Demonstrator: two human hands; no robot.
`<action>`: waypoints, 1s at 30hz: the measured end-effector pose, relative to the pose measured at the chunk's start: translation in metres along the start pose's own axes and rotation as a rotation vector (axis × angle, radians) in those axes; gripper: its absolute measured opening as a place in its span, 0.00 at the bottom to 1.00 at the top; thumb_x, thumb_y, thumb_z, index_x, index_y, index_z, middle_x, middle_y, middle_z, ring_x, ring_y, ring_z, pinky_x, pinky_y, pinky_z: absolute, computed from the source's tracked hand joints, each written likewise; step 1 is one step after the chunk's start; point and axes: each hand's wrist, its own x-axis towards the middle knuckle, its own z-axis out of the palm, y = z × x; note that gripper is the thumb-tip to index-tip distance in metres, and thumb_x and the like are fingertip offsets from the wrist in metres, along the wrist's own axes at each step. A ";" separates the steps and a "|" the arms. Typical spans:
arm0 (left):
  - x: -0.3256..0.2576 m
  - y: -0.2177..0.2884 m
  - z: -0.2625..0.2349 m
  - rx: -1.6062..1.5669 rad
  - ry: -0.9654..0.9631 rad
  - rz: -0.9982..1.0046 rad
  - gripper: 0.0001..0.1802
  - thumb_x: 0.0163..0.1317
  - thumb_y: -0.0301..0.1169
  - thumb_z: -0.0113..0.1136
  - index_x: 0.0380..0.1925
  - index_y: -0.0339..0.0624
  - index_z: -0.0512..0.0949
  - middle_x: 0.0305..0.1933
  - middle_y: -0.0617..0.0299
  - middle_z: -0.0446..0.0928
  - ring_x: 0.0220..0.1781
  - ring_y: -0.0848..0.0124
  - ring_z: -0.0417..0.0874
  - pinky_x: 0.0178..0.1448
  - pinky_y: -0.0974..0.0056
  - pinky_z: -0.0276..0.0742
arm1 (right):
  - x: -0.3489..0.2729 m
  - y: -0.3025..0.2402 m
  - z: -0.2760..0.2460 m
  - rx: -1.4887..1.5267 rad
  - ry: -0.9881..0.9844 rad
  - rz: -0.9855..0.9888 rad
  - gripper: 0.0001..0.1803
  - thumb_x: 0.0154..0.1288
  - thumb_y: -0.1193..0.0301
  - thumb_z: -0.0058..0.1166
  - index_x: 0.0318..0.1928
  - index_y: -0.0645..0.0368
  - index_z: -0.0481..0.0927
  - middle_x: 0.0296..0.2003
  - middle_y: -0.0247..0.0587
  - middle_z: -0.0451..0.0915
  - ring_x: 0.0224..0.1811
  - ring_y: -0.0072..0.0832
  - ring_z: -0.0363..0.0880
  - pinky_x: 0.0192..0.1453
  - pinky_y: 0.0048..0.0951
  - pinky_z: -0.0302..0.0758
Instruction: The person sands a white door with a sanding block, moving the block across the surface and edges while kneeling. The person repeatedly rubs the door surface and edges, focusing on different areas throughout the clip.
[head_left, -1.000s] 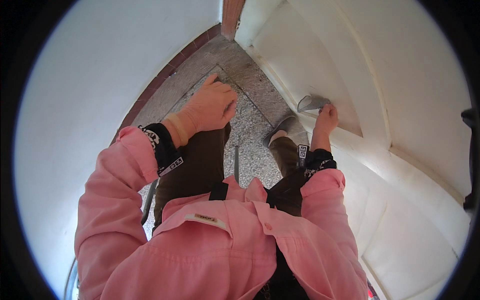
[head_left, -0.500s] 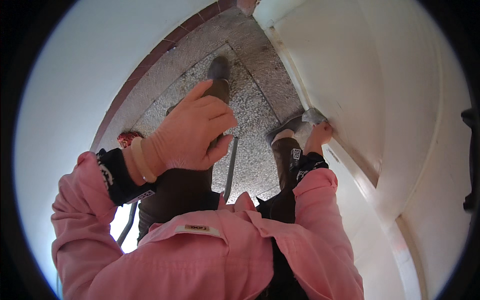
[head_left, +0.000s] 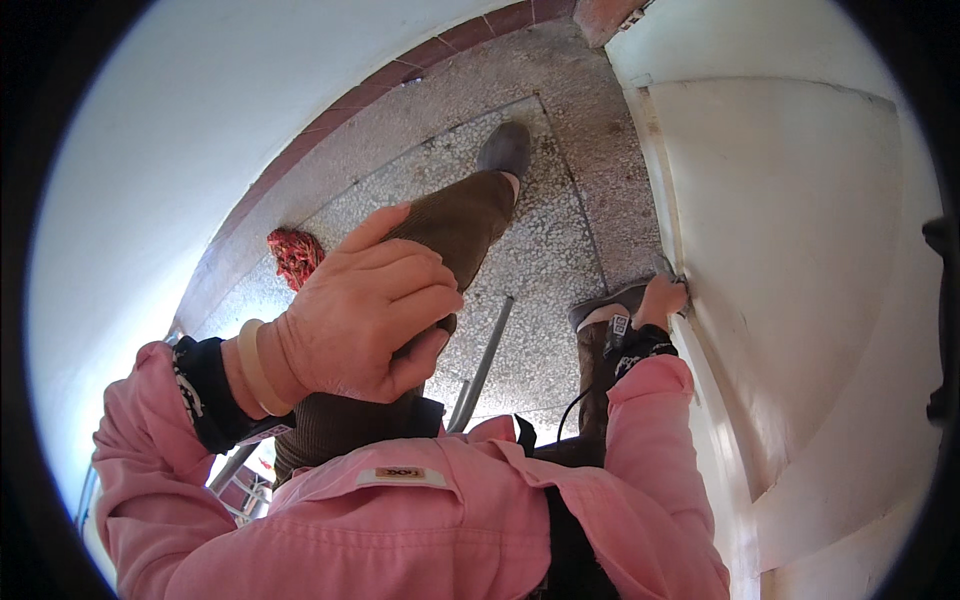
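Observation:
My left hand [head_left: 365, 325] lies over the knee of my brown corduroy trousers [head_left: 455, 225], its fingers loosely bent and holding nothing. A pale bracelet [head_left: 258, 368] circles that wrist. Low on the right, my right hand [head_left: 662, 298] is closed on a grey cloth [head_left: 664, 266] at the bottom edge of a white panel [head_left: 780, 200]. Most of the cloth is hidden behind the fingers. My right shoe [head_left: 625, 297] is right beside this hand.
A red, rough-textured bundle [head_left: 295, 257] lies on the speckled floor [head_left: 540, 250] at the left. Dark red tiles [head_left: 385, 75] edge the white wall [head_left: 200, 120]. My left shoe [head_left: 505, 150] stands ahead. A grey metal bar [head_left: 487, 355] rises between my legs.
The view has shifted, so the floor and panel sit further right. The cloth, spread more visibly before, is now mostly covered by my right hand. My left hand stays at my knee.

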 end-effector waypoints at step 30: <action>-0.019 -0.029 -0.002 -0.043 0.015 -0.100 0.19 0.42 0.31 0.64 0.39 0.43 0.84 0.43 0.58 0.84 0.51 0.55 0.86 0.74 0.39 0.63 | 0.030 -0.266 -0.053 -0.200 0.007 -1.191 0.13 0.66 0.77 0.53 0.50 0.63 0.82 0.49 0.57 0.83 0.56 0.51 0.79 0.63 0.47 0.74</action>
